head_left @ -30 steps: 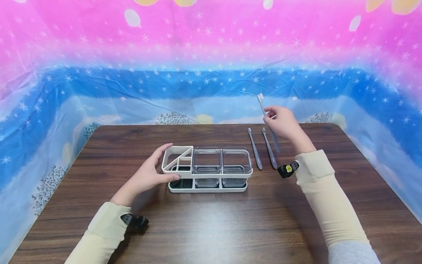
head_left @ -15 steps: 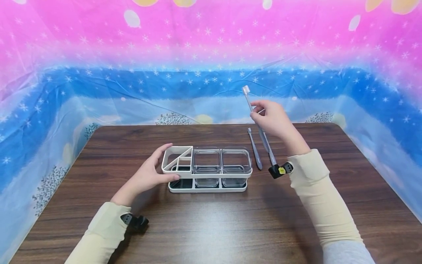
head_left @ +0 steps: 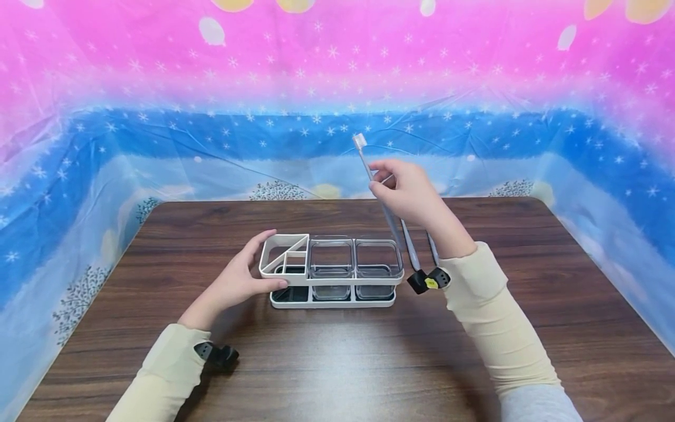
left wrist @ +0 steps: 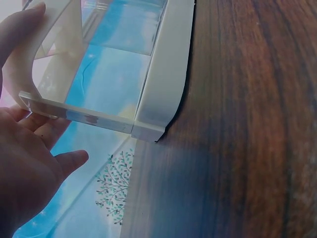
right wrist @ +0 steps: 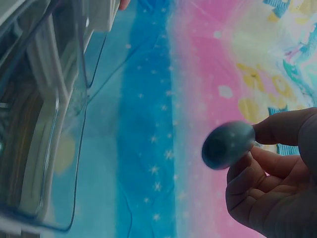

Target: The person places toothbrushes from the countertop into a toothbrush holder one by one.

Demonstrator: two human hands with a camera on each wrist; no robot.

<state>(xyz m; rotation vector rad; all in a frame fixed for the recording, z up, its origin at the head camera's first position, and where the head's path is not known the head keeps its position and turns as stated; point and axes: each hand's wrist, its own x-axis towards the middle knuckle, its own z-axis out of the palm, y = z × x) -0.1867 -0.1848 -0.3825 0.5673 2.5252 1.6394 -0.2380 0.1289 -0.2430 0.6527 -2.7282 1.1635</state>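
Observation:
A white toothbrush holder (head_left: 329, 282) with a divided left section and two clear cups (head_left: 332, 249) stands mid-table. My left hand (head_left: 237, 280) holds its left end, thumb along the front rim and fingers round the back. In the left wrist view, fingertips rest against the holder's white side (left wrist: 166, 64). Above and behind the right cup, my right hand (head_left: 410, 189) pinches a grey toothbrush (head_left: 391, 220), bristles up and handle slanting down. The right wrist view shows the rounded handle end (right wrist: 228, 145) between thumb and fingers.
Two more grey toothbrushes (head_left: 411, 247) lie on the wooden table (head_left: 337, 363) right of the holder, partly hidden by my right arm and its wrist camera (head_left: 422, 281). A patterned pink and blue cloth (head_left: 316, 129) hangs behind and at both sides.
My right hand has carried the toothbrush leftward, from above the two lying toothbrushes to near the holder's right end, raising it slightly. The left hand and holder have stayed in place.

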